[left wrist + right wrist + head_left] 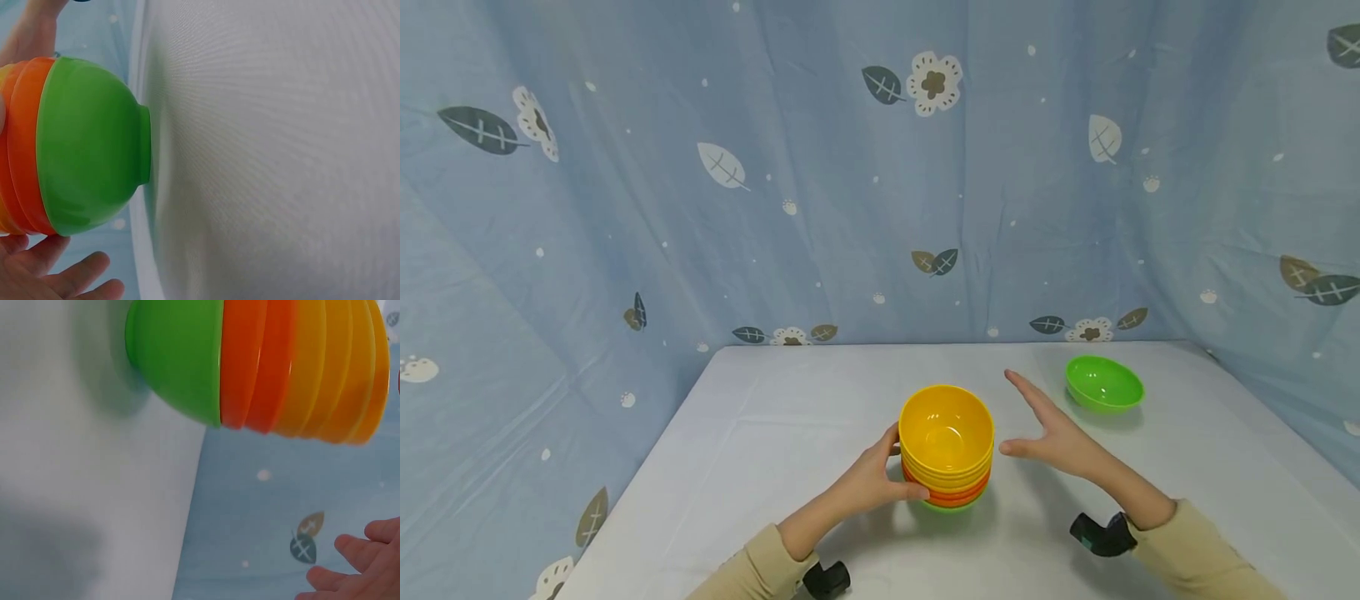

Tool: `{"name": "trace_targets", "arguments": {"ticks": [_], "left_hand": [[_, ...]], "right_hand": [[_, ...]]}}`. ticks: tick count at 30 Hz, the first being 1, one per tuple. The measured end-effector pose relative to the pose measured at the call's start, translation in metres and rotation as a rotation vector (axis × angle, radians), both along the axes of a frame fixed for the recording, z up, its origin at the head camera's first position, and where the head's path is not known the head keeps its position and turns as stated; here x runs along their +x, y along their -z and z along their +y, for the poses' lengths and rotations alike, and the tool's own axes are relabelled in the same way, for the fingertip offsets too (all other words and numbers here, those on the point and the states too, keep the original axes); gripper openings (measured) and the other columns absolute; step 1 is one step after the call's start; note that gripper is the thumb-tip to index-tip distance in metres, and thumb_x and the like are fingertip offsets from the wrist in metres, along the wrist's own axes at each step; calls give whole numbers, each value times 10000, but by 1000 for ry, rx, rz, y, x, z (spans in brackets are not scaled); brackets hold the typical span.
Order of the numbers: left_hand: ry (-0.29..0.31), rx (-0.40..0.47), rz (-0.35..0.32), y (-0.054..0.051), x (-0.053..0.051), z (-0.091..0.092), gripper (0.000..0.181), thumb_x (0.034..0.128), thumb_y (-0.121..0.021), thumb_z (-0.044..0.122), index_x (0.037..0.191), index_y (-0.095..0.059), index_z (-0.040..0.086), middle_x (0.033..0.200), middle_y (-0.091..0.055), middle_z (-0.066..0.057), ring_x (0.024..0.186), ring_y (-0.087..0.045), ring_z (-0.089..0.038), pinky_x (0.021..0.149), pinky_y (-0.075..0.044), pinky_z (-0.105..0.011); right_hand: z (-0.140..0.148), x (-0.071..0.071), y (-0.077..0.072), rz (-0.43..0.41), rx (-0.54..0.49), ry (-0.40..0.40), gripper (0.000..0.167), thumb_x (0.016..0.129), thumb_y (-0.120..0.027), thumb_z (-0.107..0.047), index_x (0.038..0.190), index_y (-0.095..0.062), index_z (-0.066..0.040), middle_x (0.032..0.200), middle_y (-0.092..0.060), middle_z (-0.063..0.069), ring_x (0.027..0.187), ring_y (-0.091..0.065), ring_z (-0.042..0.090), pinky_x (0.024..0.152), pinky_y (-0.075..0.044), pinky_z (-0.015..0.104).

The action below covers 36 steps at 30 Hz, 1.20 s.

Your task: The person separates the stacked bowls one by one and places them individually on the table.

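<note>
A: Counts, left to right?
B: One stack of round plastic bowls [946, 450], middle of the white table [805, 400]: at least three yellow, two orange, one green lowest. One separate round green plastic bowl [1103, 385], far right.
A: Hands?
B: Left hand [877, 480] grips the stack's left side, thumb in front. Right hand [1063, 442] is wide, just beside the stack, apart.
A: Stack's look?
B: Upright, glossy, closely nested.

Bowl stack [946, 454] between the hands [874, 479] [1063, 443], lone bowl [1105, 386] farther back right on the table [790, 417], curtain [820, 150] behind
</note>
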<state>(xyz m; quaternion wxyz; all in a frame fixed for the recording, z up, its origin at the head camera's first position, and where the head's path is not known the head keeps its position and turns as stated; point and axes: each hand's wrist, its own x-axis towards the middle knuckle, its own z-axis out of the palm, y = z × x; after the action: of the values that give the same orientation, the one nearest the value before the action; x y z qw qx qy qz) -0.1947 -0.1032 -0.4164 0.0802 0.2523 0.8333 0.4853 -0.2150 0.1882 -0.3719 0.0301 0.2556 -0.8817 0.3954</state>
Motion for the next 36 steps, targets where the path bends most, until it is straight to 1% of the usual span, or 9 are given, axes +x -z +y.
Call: {"name": "trace_targets", "arguments": {"ticks": [6,9,13,18,22,27,33,36], "left_hand": [[2,6,-3,0,0,-1,959,741,-724,446,1470,-143,218,1422,-371,-23,1250,-410,-294,962,-349,-576],[9,10,0,1,-1,-1,956,742,-719,456,1469,-144,221,1421,-371,-19,1248,-412,-291,962,-351,-573],[13,16,3,2,-1,0,955,740,-712,475,1467,-149,219,1420,-372,-15,1243,-418,-288,957,-364,-562],[13,18,3,2,-1,1,957,739,-709,486,1468,-152,209,1420,-371,-20,1244,-415,-297,957,-363,-564],[14,16,-4,2,0,1,956,742,-709,482,1467,-154,199,1417,-374,-25,1243,-415,-302,953,-364,-569],[17,10,4,2,0,1,957,748,-701,483,1469,-143,192,1414,-374,-29,1241,-417,-297,956,-365,-564],[16,17,11,2,1,0,948,758,-700,466,1470,-139,189,1412,-373,-37,1239,-417,-303,956,-357,-576],[17,19,12,4,1,0,945,761,-701,458,1470,-139,186,1414,-368,-41,1237,-419,-309,956,-354,-581]], "right_hand": [[-10,1,2,19,-27,-88,972,736,-750,-307,1473,-147,-113,1498,-150,212,1332,-160,463,951,-215,703],[-16,2,3,1,-45,-127,981,732,-755,-304,1475,-142,-119,1500,-146,204,1335,-150,463,948,-211,709],[-24,5,3,-41,-69,-162,985,729,-758,-279,1478,-133,-146,1504,-131,192,1335,-135,463,925,-203,733],[-31,8,4,-49,-71,-188,991,727,-762,-230,1476,-125,-108,1504,-121,195,1335,-144,452,944,-211,713],[-35,10,5,-52,-59,-189,991,733,-760,-251,1474,-123,-87,1508,-109,190,1337,-144,448,962,-218,694],[-39,12,6,-66,-50,-154,1005,728,-762,-308,1475,-122,-99,1507,-99,201,1336,-147,455,956,-236,690],[-46,14,7,-43,-57,-122,1010,713,-774,-306,1443,-150,7,1479,-142,254,1310,-214,463,961,-255,673],[-48,15,9,-15,-55,-103,992,705,-779,-294,1428,-181,31,1465,-178,262,1298,-241,463,961,-257,672]]}}
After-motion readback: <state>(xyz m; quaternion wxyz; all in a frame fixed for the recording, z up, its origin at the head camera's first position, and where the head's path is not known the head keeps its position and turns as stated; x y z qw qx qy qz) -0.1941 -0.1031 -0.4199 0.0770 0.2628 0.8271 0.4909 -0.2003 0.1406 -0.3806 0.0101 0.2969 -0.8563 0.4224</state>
